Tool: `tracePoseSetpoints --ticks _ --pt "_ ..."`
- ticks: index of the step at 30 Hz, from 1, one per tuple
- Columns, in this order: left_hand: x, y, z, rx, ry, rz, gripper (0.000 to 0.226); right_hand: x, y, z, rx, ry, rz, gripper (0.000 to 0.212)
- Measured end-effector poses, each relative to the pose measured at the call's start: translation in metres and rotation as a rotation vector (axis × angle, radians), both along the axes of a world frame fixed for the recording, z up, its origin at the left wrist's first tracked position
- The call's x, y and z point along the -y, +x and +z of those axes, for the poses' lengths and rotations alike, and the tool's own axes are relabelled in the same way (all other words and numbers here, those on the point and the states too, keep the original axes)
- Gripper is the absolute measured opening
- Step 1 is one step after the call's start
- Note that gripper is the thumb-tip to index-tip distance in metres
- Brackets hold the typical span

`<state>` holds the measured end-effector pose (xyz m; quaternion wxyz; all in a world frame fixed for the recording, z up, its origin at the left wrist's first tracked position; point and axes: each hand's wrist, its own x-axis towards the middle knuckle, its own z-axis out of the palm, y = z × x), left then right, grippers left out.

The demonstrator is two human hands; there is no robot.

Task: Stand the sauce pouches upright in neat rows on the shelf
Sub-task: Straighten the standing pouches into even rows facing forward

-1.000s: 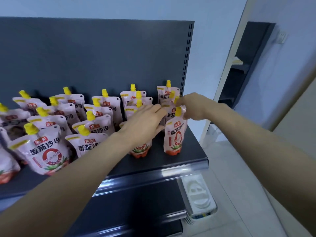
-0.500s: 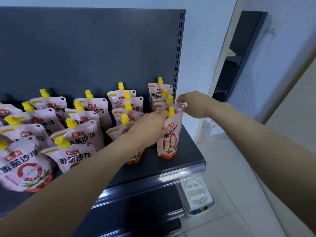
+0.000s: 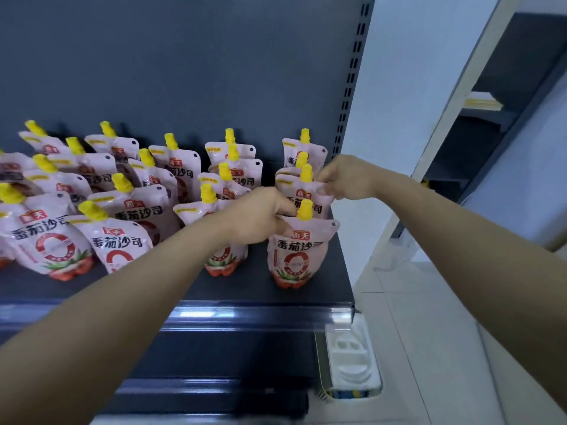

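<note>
Several pink sauce pouches with yellow caps stand in rows on the dark shelf (image 3: 334, 289). The front pouch (image 3: 294, 256) of the rightmost row stands upright near the shelf's front edge. My left hand (image 3: 257, 219) pinches that pouch's top left corner beside its cap. Just behind it stands a second pouch (image 3: 302, 194), and my right hand (image 3: 346, 179) pinches its top right corner. Another upright pouch (image 3: 225, 259) is partly hidden under my left wrist. The pouches at the left (image 3: 46, 237) lean to the left.
A dark back panel (image 3: 184, 72) rises behind the pouches. A clear price rail (image 3: 245, 314) runs along the shelf's front edge. Below right, a white moulded tray (image 3: 349, 363) lies on the floor. A second dark shelf unit (image 3: 478, 124) stands at the far right.
My left hand moved right from the second row to the front pouch of the rightmost row and pinched its top. My right hand stayed on the pouch behind. The view shifted slightly.
</note>
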<state>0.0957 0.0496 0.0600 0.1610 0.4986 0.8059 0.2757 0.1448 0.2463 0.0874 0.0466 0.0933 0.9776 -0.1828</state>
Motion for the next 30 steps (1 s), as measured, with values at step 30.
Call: tracePoseSetpoints --ticks 30 --pt "0.019 0.015 -0.007 0.146 0.004 0.056 0.023 0.013 -0.002 -0.018 -0.020 -0.142 -0.030 0.021"
